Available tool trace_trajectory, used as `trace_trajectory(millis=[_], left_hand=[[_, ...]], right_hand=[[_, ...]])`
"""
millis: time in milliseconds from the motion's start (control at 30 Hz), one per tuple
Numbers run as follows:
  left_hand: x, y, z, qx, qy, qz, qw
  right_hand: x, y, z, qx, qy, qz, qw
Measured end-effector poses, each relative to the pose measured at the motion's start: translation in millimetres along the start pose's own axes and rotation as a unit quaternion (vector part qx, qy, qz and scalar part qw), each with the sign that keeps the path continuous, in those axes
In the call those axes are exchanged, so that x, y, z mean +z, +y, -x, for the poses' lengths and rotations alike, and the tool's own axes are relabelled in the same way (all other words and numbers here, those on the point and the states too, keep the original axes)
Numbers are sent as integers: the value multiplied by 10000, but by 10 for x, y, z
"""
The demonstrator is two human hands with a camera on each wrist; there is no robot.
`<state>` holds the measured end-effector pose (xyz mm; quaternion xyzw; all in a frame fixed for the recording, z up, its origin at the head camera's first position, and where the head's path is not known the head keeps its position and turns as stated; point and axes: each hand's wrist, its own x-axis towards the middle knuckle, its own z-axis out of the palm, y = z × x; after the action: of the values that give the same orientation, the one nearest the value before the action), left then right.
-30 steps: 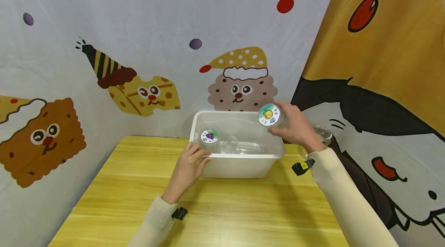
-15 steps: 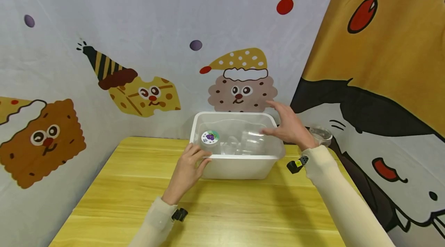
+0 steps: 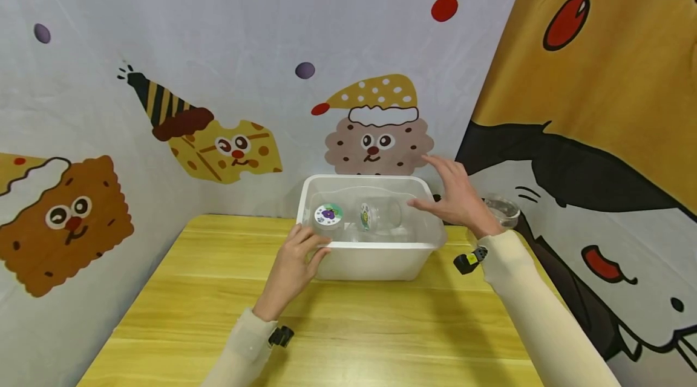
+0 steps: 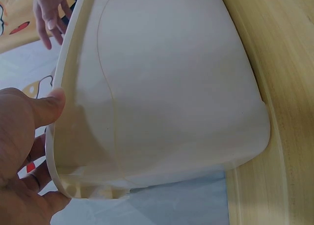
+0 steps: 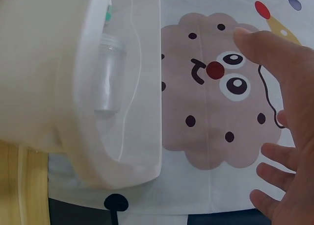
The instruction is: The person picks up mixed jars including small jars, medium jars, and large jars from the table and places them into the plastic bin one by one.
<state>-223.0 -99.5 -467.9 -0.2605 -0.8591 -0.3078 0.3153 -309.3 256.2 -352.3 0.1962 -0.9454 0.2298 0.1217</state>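
Observation:
A white plastic tub point(image 3: 376, 261) stands on the table against the backdrop. My left hand point(image 3: 291, 269) grips its front left rim; the left wrist view shows the thumb point(image 4: 51, 107) on the outer wall and other fingers past the rim. Inside, a clear jar with a purple-fruit label on its lid point(image 3: 329, 214) stands at the left. Another clear jar point(image 3: 388, 213) lies on its side beside it, labelled lid facing left. My right hand point(image 3: 457, 196) hovers over the tub's right end, fingers spread, holding nothing.
Behind my right wrist, a clear round container point(image 3: 503, 211) stands at the table's right side. The wood-patterned table point(image 3: 348, 332) extends in front of the tub. A cartoon-printed cloth point(image 3: 245, 24) hangs directly behind it.
My right hand has let go of a jar with a green and yellow lid label. That jar dropped into the tub and lies on its side. My left hand has stayed on the rim.

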Motion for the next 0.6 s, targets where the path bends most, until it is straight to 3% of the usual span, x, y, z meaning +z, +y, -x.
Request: trace_trajectory(millis=[200, 600], left_hand=[[-6, 4, 3, -39, -5, 43, 10000], [-6, 3, 3, -56, -5, 22, 10000]], right_hand=[[0, 80, 56, 36, 134, -49, 9999], [-19, 340, 176, 549, 334, -71, 9979]])
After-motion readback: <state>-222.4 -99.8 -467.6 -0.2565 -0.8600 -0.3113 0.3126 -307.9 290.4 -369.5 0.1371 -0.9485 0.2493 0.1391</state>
